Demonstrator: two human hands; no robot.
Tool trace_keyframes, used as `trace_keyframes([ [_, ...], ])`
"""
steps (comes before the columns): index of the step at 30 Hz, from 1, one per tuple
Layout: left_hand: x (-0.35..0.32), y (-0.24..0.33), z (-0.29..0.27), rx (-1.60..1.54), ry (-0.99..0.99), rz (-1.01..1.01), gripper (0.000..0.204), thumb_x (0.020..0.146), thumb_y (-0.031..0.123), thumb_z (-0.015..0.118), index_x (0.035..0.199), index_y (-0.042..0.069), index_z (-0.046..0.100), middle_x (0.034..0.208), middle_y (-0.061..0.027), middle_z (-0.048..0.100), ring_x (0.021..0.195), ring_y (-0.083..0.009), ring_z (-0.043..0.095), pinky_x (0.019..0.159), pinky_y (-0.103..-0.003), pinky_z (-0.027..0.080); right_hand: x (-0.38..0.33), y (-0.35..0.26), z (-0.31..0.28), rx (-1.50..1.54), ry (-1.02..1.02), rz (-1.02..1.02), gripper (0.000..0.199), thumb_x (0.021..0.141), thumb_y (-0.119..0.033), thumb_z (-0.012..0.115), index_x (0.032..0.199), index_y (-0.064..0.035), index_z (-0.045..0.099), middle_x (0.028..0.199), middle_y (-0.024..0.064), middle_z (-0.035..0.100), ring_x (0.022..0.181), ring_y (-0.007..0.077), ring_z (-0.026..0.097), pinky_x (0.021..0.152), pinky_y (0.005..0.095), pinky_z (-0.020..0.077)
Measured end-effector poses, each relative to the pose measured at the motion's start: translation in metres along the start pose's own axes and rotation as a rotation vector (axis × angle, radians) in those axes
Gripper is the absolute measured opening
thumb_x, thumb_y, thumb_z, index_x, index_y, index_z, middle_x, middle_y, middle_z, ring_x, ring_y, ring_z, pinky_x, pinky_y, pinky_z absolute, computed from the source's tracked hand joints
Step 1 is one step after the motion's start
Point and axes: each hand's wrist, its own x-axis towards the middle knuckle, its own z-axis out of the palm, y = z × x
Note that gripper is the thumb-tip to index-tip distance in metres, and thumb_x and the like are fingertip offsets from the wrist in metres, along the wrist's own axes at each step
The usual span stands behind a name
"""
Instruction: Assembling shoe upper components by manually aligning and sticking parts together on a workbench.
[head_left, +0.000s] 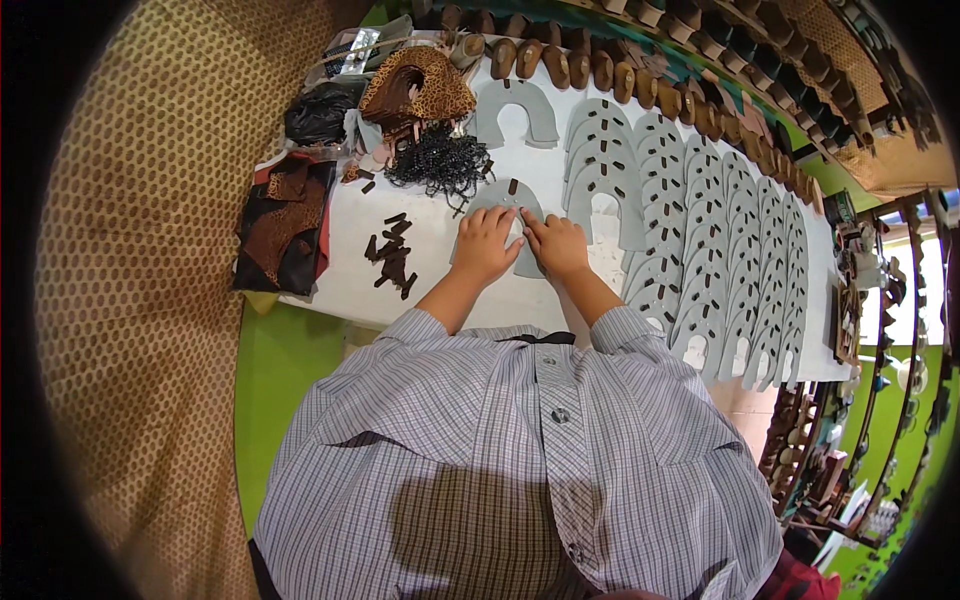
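Note:
A grey U-shaped piece [514,189] lies on the white table in front of me, its curve facing away, with a small dark brown strip [513,187] at the top. My left hand [484,245] rests on its left side, fingers laid out and apart. On the right side, my right hand [558,246] presses its bunched fingertips down near the inner edge; whatever is under them is hidden. Loose dark brown strips [394,256] form a small heap left of my hands. To the right, several overlapping grey U-shaped pieces [603,172] bear similar strips.
Black tangled cords [438,165], a leopard-patterned bundle [416,84] and a black bag [325,112] crowd the back left. Dark and patterned scraps [288,222] lie at the left edge. Brown shoe forms [553,64] line the far edge; racks [905,330] stand right, a patterned curtain [150,300] left.

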Motion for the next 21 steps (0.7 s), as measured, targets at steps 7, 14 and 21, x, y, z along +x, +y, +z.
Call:
trace_keyframes([
  [7,0.001,0.0,0.0,-0.004,-0.013,-0.008,0.053,0.078,0.034,0.058,0.123,0.008,0.049,0.115,-0.0054,0.05,0.104,-0.0247,0.045,0.088,-0.04,0.034,-0.004,0.004,0.004,0.094,0.076,0.018,0.031,0.088,-0.033,0.049,0.115,-0.0212,0.057,0.08,0.0054,0.057,0.074,0.0245,0.057,0.066,0.0388,0.0414],
  [14,-0.002,-0.005,0.001,-0.07,0.003,-0.004,0.047,0.08,0.031,0.057,0.119,0.006,0.052,0.115,-0.0077,0.052,0.105,-0.0262,0.047,0.09,-0.042,0.035,-0.01,-0.002,-0.012,0.13,0.074,-0.029,0.032,0.088,-0.032,0.051,0.115,-0.0167,0.058,0.079,0.0049,0.054,0.075,0.0241,0.054,0.068,0.0382,0.0401],
  [21,-0.042,-0.015,-0.01,-0.081,-0.1,-0.098,0.052,0.084,0.033,0.054,0.126,0.004,0.046,0.133,-0.0158,0.042,0.126,-0.0312,0.035,0.103,-0.047,0.025,-0.054,-0.007,-0.017,0.283,0.036,-0.168,0.054,0.077,-0.042,0.061,0.119,-0.0087,0.055,0.123,0.0108,0.05,0.118,0.0305,0.043,0.098,0.0415,0.0323],
])
